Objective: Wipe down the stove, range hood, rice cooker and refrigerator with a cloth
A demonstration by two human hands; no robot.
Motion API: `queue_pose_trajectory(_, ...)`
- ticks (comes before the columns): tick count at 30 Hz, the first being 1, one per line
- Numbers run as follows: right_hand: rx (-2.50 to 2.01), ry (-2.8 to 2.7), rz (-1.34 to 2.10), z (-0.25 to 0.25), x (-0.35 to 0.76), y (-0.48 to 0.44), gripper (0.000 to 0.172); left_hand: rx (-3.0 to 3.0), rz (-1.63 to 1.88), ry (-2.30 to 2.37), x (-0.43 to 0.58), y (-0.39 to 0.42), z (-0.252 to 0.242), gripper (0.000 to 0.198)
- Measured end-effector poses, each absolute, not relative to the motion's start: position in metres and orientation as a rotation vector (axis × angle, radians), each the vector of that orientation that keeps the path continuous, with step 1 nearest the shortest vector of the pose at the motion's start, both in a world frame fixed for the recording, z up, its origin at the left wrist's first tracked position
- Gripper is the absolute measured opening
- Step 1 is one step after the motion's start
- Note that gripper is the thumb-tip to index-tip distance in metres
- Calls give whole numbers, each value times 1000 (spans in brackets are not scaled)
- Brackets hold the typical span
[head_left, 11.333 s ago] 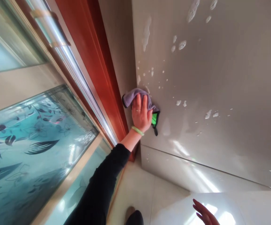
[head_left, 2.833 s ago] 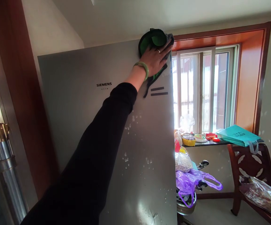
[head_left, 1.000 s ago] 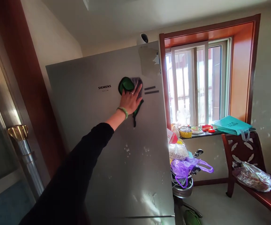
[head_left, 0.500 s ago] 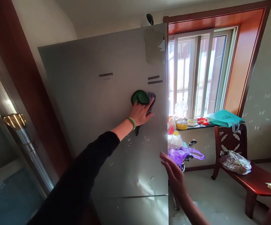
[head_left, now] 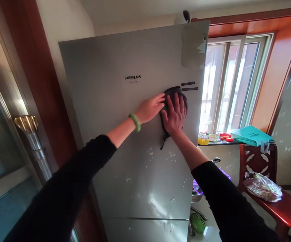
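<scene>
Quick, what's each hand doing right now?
Left hand: open, beside the cloth; can't tell if it touches.
Right hand: open, pressed flat on the cloth, against the fridge door.

The right hand (head_left: 175, 116) presses a dark cloth (head_left: 172, 90) to the grey refrigerator door (head_left: 120, 111), the left hand (head_left: 149, 109) at the cloth's left edge.

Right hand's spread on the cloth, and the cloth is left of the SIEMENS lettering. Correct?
Not quite: the cloth is right of the SIEMENS lettering, as the current head view shows. The right hand is indeed spread on it.
</scene>
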State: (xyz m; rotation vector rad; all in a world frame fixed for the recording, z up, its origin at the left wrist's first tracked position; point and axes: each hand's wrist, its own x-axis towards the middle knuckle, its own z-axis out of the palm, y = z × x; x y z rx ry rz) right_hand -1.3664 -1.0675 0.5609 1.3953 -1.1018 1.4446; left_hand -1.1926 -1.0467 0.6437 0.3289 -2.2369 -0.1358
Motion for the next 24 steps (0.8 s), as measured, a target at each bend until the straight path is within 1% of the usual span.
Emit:
queue_pose_trajectory(2, 1355, -1154, 1382, 559, -1369, -1066, 72, 314, 66, -2152, -1134, -1039, 619, 54)
queue_pose_trajectory(5, 1278, -1228, 1378, 560, -1372, -1067, 76, 457, 395, -1887, -1020, -1035, 578, 52)
queue_pose_trajectory(7, 1228, -1265, 1408, 560, -1370, -1071, 77, 592, 553, -1695, -943, -1046, 552, 58)
queue_pose_trajectory(9, 1194, -1285, 1432, 558, -1357, -1076, 77, 762, 574, -1488, -877, -1070, 526, 74)
queue_pose_trajectory(10, 1193, -1287, 1430, 556, -1346, -1078, 78, 880, 466, -1420, -852, -1084, 513, 79)
queue_pose_trajectory(12, 1233, -1282, 1383, 553, -1313, -1081, 81, 1001, 131, -1375, -820, -1112, 488, 85)
queue_pose_trajectory(14, 1300, -1280, 1309, 553, -1270, -1085, 81, 1007, -149, -1384, -812, -1132, 467, 86)
queue_pose_trajectory(15, 1326, -1285, 1278, 554, -1247, -1087, 81, 981, -234, -1389, -815, -1138, 459, 84)
queue_pose_trajectory(19, 1408, -1284, 1238, 567, -1156, -1097, 77, 839, -443, -1368, -842, -1142, 443, 72)
queue_pose_trajectory(22, 1527, -1230, 1217, 576, -1094, -1099, 73, 734, -575, -1337, -855, -1140, 440, 76)
queue_pose_trajectory(24, 1610, -1199, 1139, 577, -1057, -1099, 68, 694, -601, -1325, -856, -1141, 439, 78)
